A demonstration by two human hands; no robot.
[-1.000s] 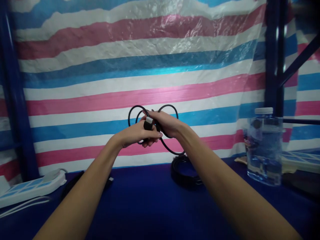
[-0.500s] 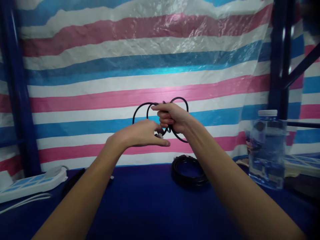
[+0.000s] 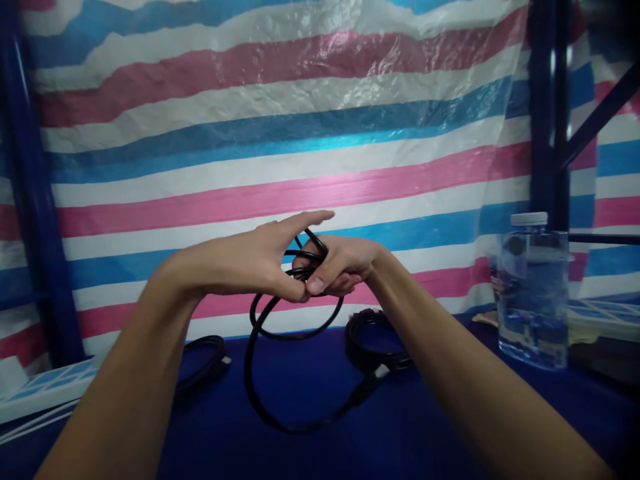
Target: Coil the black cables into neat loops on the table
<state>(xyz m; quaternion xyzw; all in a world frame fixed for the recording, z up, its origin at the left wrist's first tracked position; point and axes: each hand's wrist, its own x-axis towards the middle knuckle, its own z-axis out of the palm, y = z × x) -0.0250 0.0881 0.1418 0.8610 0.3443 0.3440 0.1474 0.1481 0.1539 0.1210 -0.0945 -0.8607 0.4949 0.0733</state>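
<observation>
A black cable (image 3: 249, 363) is bunched in loops between my hands above the blue tabletop. My right hand (image 3: 340, 263) is closed round the bunched strands, thumb on top. Just to the left, my left hand (image 3: 250, 260) has its thumb and index finger spread wide, with strands passing through the gap; its other fingers are mostly hidden. The left thumb tip meets the right thumb. Below the hands, one length of the cable swings down in a wide curve and ends in a silver-tipped plug (image 3: 383, 371).
One coiled black cable (image 3: 357, 353) lies behind the right forearm, another (image 3: 203, 373) beside the left forearm. A water bottle (image 3: 533, 300) stands at right. At left are a white power strip (image 3: 55, 383) and white cords (image 3: 40, 421). Striped sheeting (image 3: 300, 190) hangs behind, between blue posts (image 3: 547, 133).
Both hands have come lower and closer together, and my left hand has turned with fingers spread. A loose end with the plug now hangs down in front. The view has shifted slightly.
</observation>
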